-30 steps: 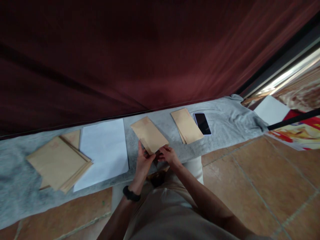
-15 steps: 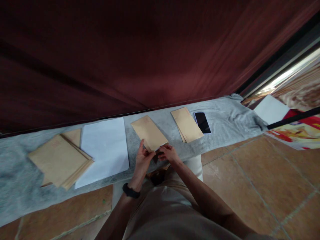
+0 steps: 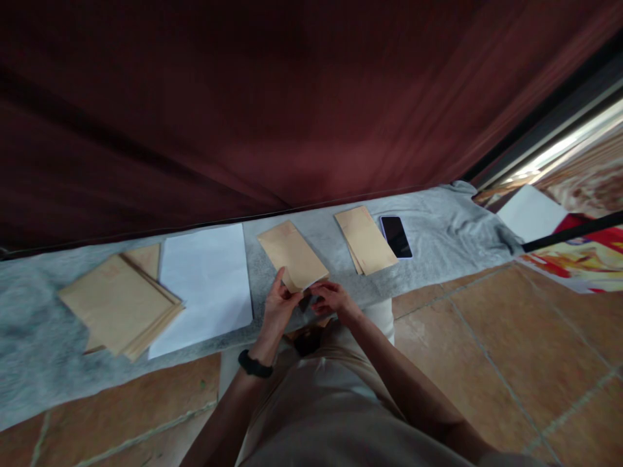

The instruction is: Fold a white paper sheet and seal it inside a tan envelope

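Both hands, left hand (image 3: 278,306) and right hand (image 3: 332,298), close together at near end of brown envelope (image 3: 292,255) lying flat on grey cloth (image 3: 438,227) between white sheet (image 3: 207,285) and envelope stack (image 3: 365,239); same pinch as a second ago, envelope unmoved, flap end still being worked.

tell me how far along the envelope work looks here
Possibly done: a small pile of envelopes lies beside the phone. In hand: left hand and right hand grip the near end of one envelope. Left: a thicker stack and white paper lie untouched on the grey cloth.
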The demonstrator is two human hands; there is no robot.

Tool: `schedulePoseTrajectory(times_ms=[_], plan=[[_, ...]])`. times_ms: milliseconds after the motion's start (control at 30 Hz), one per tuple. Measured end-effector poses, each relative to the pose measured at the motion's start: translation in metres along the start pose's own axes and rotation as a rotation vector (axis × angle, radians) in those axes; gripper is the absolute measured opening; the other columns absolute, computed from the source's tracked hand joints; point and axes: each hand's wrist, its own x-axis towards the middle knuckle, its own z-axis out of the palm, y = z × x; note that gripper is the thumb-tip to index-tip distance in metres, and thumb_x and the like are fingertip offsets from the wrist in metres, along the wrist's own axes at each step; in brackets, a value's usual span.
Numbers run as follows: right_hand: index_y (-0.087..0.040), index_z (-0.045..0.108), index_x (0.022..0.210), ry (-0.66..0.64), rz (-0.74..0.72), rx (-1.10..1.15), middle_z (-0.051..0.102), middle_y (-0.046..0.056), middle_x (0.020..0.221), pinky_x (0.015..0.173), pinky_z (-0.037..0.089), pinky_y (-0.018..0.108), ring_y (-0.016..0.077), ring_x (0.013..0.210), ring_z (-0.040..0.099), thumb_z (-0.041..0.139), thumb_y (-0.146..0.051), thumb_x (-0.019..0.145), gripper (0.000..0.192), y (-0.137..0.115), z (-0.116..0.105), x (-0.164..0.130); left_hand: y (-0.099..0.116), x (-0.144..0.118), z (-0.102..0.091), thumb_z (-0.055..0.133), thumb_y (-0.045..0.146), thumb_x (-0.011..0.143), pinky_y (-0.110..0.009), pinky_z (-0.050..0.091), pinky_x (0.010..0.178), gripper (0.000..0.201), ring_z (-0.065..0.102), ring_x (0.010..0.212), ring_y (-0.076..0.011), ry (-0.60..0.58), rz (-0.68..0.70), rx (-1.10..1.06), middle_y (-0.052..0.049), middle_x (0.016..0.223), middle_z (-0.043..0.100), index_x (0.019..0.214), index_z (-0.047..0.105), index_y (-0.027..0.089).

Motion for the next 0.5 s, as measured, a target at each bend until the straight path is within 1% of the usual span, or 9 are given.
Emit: schedulePoseTrajectory(times_ms=[100, 167, 233, 300, 333, 400, 433, 500], plan=[[-0.021, 0.073, 0.092, -0.054, 0.073, -0.011, 0.078, 0.002, 0.094, 0.045, 0.056, 0.023, 0.0131, 0.052, 0.068, 0.074, -0.032, 0.080, 0.017, -0.006, -0.003, -0.005, -0.002, 0.001, -0.002, 0.089, 0.018, 0.058, -0.022, 0.050, 0.061, 0.108, 0.066, 0.068, -0.0140, 0.017, 0.017, 0.047, 0.004, 0.077, 0.073, 0.155, 0.042, 0.020], [-0.021, 0.074, 0.093, -0.076, 0.086, -0.022, 0.078, 0.003, 0.101, 0.046, 0.056, 0.023, 0.0125, 0.054, 0.068, 0.073, -0.032, 0.080, 0.016, -0.007, -0.004, -0.008, -0.002, 0.002, -0.003, 0.087, 0.021, 0.061, -0.021, 0.047, 0.055, 0.102, 0.063, 0.062, -0.0123, 0.030, 0.039, 0.082, 0.005, 0.075, 0.071, 0.154, 0.044, 0.019], [-0.022, 0.075, 0.092, -0.082, 0.074, -0.042, 0.077, 0.003, 0.099, 0.046, 0.055, 0.023, 0.0122, 0.054, 0.067, 0.072, -0.032, 0.081, 0.016, -0.006, -0.006, -0.009, -0.003, 0.003, -0.004, 0.086, 0.022, 0.063, -0.020, 0.047, 0.053, 0.100, 0.062, 0.061, -0.0120, 0.037, 0.056, 0.095, 0.004, 0.076, 0.071, 0.154, 0.044, 0.019], [-0.022, 0.076, 0.089, -0.063, 0.033, -0.093, 0.077, 0.002, 0.090, 0.047, 0.053, 0.023, 0.0116, 0.051, 0.063, 0.069, -0.033, 0.081, 0.015, -0.002, -0.009, -0.009, -0.002, 0.004, -0.006, 0.085, 0.020, 0.061, -0.020, 0.045, 0.052, 0.102, 0.061, 0.060, -0.0115, 0.042, 0.055, 0.093, 0.003, 0.078, 0.072, 0.155, 0.043, 0.019], [-0.022, 0.076, 0.088, -0.046, -0.009, -0.129, 0.077, 0.002, 0.085, 0.047, 0.053, 0.023, 0.0116, 0.051, 0.061, 0.067, -0.034, 0.082, 0.016, 0.001, -0.012, -0.009, -0.002, 0.005, -0.007, 0.085, 0.019, 0.061, -0.020, 0.044, 0.051, 0.103, 0.060, 0.059, -0.0109, 0.044, 0.053, 0.090, 0.003, 0.078, 0.072, 0.155, 0.042, 0.019], [-0.022, 0.076, 0.090, -0.003, -0.140, -0.218, 0.076, 0.002, 0.079, 0.052, 0.053, 0.025, 0.0133, 0.055, 0.062, 0.062, -0.036, 0.085, 0.020, 0.004, -0.021, -0.009, 0.000, 0.006, -0.010, 0.083, 0.017, 0.060, -0.019, 0.042, 0.050, 0.105, 0.056, 0.054, -0.0094, 0.039, 0.053, 0.095, 0.005, 0.076, 0.070, 0.157, 0.040, 0.020], [-0.021, 0.076, 0.093, 0.025, -0.228, -0.273, 0.076, 0.003, 0.081, 0.057, 0.055, 0.027, 0.0149, 0.060, 0.064, 0.059, -0.036, 0.087, 0.023, 0.005, -0.026, -0.009, 0.002, 0.007, -0.011, 0.082, 0.016, 0.060, -0.019, 0.041, 0.049, 0.106, 0.054, 0.053, -0.0089, 0.030, 0.056, 0.103, 0.005, 0.074, 0.069, 0.157, 0.039, 0.020], [-0.022, 0.076, 0.101, 0.089, -0.434, -0.414, 0.077, 0.005, 0.092, 0.075, 0.059, 0.032, 0.0189, 0.077, 0.069, 0.054, -0.032, 0.091, 0.026, 0.003, -0.036, -0.009, 0.005, 0.009, -0.014, 0.081, 0.014, 0.060, -0.020, 0.040, 0.050, 0.108, 0.051, 0.051, -0.0088, 0.004, 0.062, 0.119, 0.007, 0.070, 0.066, 0.159, 0.038, 0.021]])
